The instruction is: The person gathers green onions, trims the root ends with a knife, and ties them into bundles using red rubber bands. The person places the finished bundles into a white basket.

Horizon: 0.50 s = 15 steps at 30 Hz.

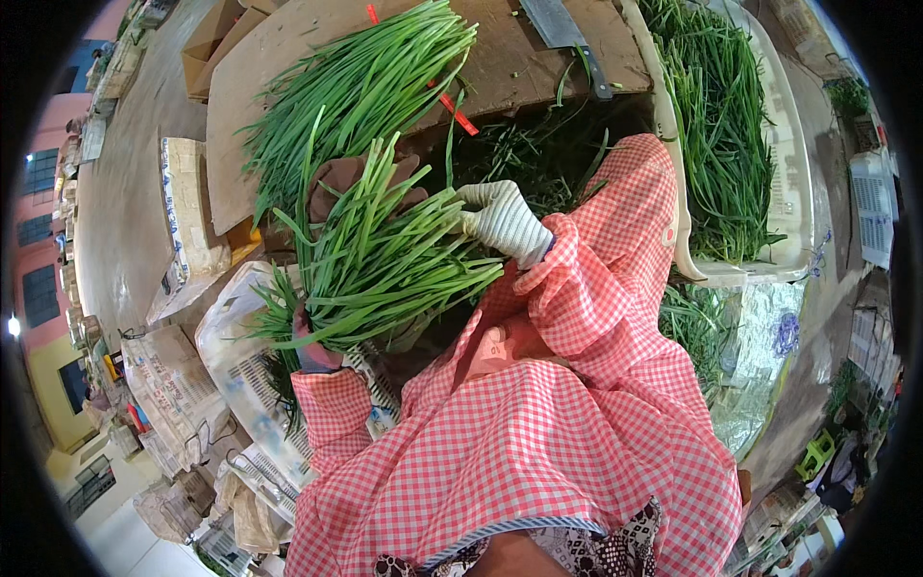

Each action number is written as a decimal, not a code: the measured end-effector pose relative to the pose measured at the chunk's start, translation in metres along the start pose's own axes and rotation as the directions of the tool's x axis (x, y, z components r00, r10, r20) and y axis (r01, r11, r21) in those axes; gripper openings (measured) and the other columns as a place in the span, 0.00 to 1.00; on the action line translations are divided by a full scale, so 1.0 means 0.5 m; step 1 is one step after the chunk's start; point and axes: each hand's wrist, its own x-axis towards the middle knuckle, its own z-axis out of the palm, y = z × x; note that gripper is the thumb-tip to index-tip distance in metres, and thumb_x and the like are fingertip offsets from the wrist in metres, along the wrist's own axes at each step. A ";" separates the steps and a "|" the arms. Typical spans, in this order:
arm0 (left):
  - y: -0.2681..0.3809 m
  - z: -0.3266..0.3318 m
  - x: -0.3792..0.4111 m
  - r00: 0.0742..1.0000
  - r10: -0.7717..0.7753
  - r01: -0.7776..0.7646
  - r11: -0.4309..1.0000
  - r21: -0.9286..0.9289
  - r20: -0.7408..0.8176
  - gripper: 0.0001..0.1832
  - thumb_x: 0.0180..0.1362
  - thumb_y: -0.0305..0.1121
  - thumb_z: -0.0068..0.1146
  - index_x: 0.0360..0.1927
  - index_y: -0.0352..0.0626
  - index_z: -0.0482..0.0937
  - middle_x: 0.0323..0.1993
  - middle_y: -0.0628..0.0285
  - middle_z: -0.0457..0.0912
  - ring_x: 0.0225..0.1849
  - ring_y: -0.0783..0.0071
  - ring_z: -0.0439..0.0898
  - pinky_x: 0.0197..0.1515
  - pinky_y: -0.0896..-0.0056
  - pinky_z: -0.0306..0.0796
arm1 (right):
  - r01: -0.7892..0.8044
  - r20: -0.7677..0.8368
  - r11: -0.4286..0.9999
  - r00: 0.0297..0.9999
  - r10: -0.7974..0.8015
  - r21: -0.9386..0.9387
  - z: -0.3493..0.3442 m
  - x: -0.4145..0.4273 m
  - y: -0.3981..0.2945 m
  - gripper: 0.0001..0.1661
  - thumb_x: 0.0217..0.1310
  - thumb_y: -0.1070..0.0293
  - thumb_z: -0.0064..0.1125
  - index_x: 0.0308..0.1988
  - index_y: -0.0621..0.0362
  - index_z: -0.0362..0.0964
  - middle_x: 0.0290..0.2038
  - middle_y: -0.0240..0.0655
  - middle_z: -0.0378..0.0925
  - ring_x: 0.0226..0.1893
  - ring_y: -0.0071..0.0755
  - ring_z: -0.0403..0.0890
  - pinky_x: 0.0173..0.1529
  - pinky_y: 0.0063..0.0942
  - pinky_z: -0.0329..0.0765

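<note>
My left hand point(316, 348), mostly hidden under leaves, holds up a loose bunch of long green garlic chives point(389, 267) from the left side. The pale stem ends point right, towards my right hand point(505, 216), which wears a white knitted glove. Its thumb and fingers pinch at stem ends along the bunch's right edge. Just beyond lies a second, neater pile of chives point(360, 86) on a cardboard sheet point(238, 137). Red tape strips point(458, 115) show under that pile. A brown thing point(339, 187) shows partly behind the held bunch; I cannot tell what it is.
A cleaver point(559, 25) lies on the cardboard, its black handle over the near edge. Loose green trimmings point(519, 159) lie below that edge. At right stands a white plastic crate point(789, 209) full of greens. Another white crate point(238, 382) with chives stands at left.
</note>
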 end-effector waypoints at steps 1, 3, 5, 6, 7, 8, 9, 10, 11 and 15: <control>0.006 0.028 -0.002 0.999 -0.027 0.028 0.999 -0.037 0.020 0.20 0.64 0.40 0.39 0.52 0.38 0.71 0.48 0.53 0.78 0.45 0.56 0.79 0.48 0.51 0.74 | -0.027 -0.015 0.999 1.000 0.027 0.019 0.001 0.000 -0.001 0.14 0.52 0.68 0.63 0.39 0.64 0.78 0.24 0.28 0.79 0.24 0.14 0.74 0.29 0.18 0.74; 0.003 0.048 -0.003 0.993 -0.016 0.016 1.000 0.001 -0.117 0.20 0.64 0.39 0.38 0.52 0.38 0.71 0.47 0.54 0.78 0.45 0.56 0.79 0.48 0.52 0.74 | 0.070 -0.074 0.992 0.994 -0.078 -0.103 -0.007 0.005 0.028 0.13 0.52 0.68 0.62 0.38 0.64 0.78 0.22 0.28 0.79 0.22 0.14 0.74 0.28 0.18 0.73; -0.002 0.002 0.001 0.988 0.072 -0.056 0.992 0.115 -0.134 0.19 0.64 0.39 0.38 0.52 0.38 0.71 0.47 0.54 0.78 0.45 0.56 0.79 0.48 0.53 0.74 | 0.032 -0.076 0.999 0.997 -0.034 -0.028 -0.002 -0.007 0.018 0.11 0.52 0.71 0.62 0.35 0.66 0.79 0.25 0.29 0.80 0.26 0.15 0.75 0.32 0.18 0.74; 0.000 0.029 -0.008 0.997 0.050 -0.045 0.994 0.099 -0.051 0.19 0.64 0.39 0.38 0.52 0.38 0.71 0.48 0.54 0.78 0.45 0.56 0.79 0.48 0.54 0.74 | 0.027 -0.079 0.999 0.996 -0.029 -0.026 -0.001 -0.010 0.020 0.10 0.52 0.71 0.62 0.35 0.66 0.79 0.25 0.29 0.80 0.26 0.15 0.76 0.32 0.18 0.74; -0.001 0.018 -0.003 0.999 0.032 -0.031 0.996 0.085 -0.016 0.19 0.65 0.39 0.38 0.52 0.38 0.70 0.48 0.54 0.78 0.45 0.56 0.79 0.48 0.53 0.74 | 0.021 -0.083 0.999 0.996 -0.023 -0.023 -0.002 -0.012 0.022 0.10 0.52 0.72 0.62 0.35 0.66 0.79 0.25 0.30 0.80 0.26 0.16 0.76 0.32 0.18 0.75; -0.002 -0.003 0.004 1.000 0.015 -0.016 0.997 0.071 0.019 0.19 0.65 0.39 0.38 0.53 0.38 0.70 0.48 0.54 0.78 0.45 0.56 0.79 0.48 0.53 0.75 | 0.005 -0.132 0.999 0.991 -0.010 -0.038 -0.005 -0.014 0.023 0.10 0.51 0.71 0.62 0.34 0.66 0.79 0.24 0.30 0.80 0.25 0.16 0.76 0.31 0.18 0.74; 0.000 -0.004 0.006 0.999 0.001 -0.004 0.998 0.059 0.054 0.19 0.65 0.39 0.38 0.53 0.38 0.70 0.48 0.54 0.78 0.45 0.56 0.79 0.48 0.53 0.75 | -0.009 -0.180 0.999 0.984 0.000 -0.050 -0.010 -0.017 0.020 0.10 0.50 0.70 0.62 0.34 0.65 0.79 0.24 0.30 0.80 0.24 0.16 0.75 0.29 0.18 0.73; -0.006 0.008 -0.006 0.995 0.100 -0.102 0.991 0.082 0.025 0.19 0.64 0.39 0.39 0.53 0.39 0.70 0.47 0.53 0.78 0.45 0.56 0.79 0.48 0.51 0.75 | -0.024 -0.227 0.998 0.974 0.010 -0.062 -0.019 -0.021 0.015 0.10 0.50 0.69 0.62 0.33 0.64 0.80 0.23 0.31 0.80 0.23 0.15 0.75 0.28 0.19 0.73; -0.004 -0.002 -0.003 0.997 0.054 -0.056 0.998 0.039 0.056 0.21 0.62 0.41 0.43 0.54 0.39 0.70 0.49 0.52 0.77 0.47 0.54 0.78 0.50 0.49 0.73 | -0.040 -0.272 0.997 0.962 0.019 -0.073 -0.029 -0.026 0.010 0.11 0.49 0.69 0.63 0.33 0.64 0.80 0.23 0.31 0.80 0.22 0.15 0.75 0.26 0.19 0.72; 0.005 -0.056 0.014 0.995 -0.027 0.029 0.999 -0.019 0.094 0.27 0.60 0.47 0.47 0.56 0.38 0.69 0.53 0.51 0.75 0.51 0.52 0.76 0.55 0.45 0.69 | 0.046 -0.374 0.999 0.926 -0.050 -0.020 -0.103 -0.028 0.024 0.10 0.49 0.70 0.62 0.31 0.67 0.80 0.23 0.34 0.80 0.24 0.19 0.77 0.31 0.18 0.73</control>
